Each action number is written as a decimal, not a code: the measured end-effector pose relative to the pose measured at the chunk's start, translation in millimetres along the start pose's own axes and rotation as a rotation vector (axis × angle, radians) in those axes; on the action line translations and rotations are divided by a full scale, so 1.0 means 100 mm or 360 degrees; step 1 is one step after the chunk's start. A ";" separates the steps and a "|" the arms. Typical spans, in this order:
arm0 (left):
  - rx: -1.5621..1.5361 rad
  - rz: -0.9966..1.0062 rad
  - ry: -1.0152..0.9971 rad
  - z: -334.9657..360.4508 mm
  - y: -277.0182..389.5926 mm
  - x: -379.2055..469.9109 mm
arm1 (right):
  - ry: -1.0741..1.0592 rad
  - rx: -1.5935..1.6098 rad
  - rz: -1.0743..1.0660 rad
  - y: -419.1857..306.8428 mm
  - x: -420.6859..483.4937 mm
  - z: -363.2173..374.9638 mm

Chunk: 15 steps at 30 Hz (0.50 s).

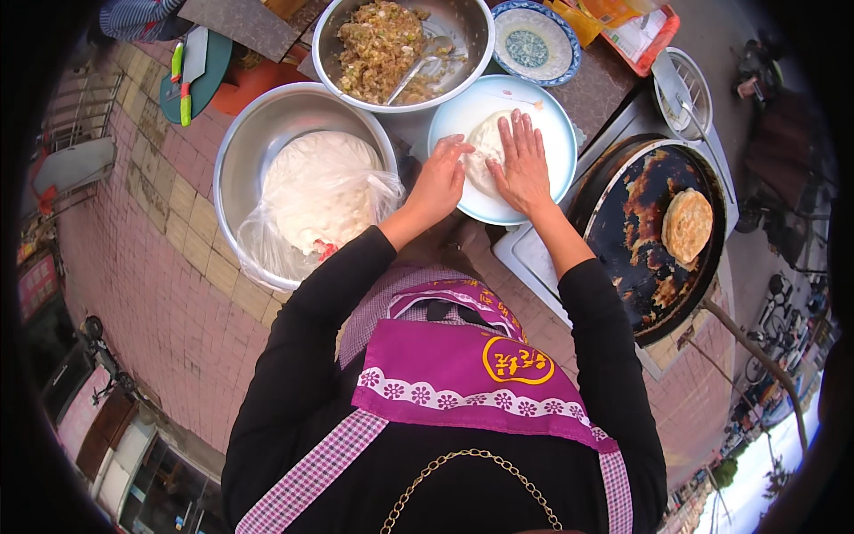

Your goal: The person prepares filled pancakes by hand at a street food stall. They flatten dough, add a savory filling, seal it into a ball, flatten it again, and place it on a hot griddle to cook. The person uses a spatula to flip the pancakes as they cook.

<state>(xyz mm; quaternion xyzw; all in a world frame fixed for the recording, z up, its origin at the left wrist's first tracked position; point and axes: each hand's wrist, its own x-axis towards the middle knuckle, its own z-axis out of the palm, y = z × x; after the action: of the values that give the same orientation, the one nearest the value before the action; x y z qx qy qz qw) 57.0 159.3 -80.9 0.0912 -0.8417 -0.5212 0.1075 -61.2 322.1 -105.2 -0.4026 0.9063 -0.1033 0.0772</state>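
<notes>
A flattened round of white dough (486, 145) lies on a white plate with a pale blue rim (559, 177). My right hand (522, 163) rests flat over the dough's right side, fingers pointing away from me. At the dough's left edge is my left hand (437, 177), its fingers bent and touching the edge; nothing is seen gripped in it. To the left, a steel basin (233, 160) holds a large mass of dough (320, 180), partly covered by a clear plastic bag (267, 233). Beyond, a steel bowl (484, 40) contains a chopped filling (380, 50) and a metal spoon (410, 80).
At right, a browned flatbread (687, 225) sits on a black round griddle (640, 294). A metal spatula (674, 83) leans across a wire-like basket (697, 73). A blue-patterned bowl (534, 47) stands behind the plate. A cleaver (195, 57) lies on a green board (220, 60) at left.
</notes>
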 end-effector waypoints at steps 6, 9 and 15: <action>-0.0044 -0.0029 -0.0014 0.04 -0.07 0.05 | 0.0104 0.0197 -0.0185 -0.36 0.08 0.02; 0.0054 0.0004 -0.0004 0.07 -0.07 0.06 | 0.0078 0.0136 -0.0300 -0.36 0.08 -0.04; 0.0249 -0.0054 -0.0168 0.09 -0.03 0.04 | -0.0058 0.0100 -0.0333 0.17 -0.06 -0.28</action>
<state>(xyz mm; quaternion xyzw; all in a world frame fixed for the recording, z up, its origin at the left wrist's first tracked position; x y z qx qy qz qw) 50.5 164.6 -86.9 0.0858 -0.8826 -0.4598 0.0468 -75.7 341.6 -82.6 -0.4940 0.8541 -0.1318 0.0952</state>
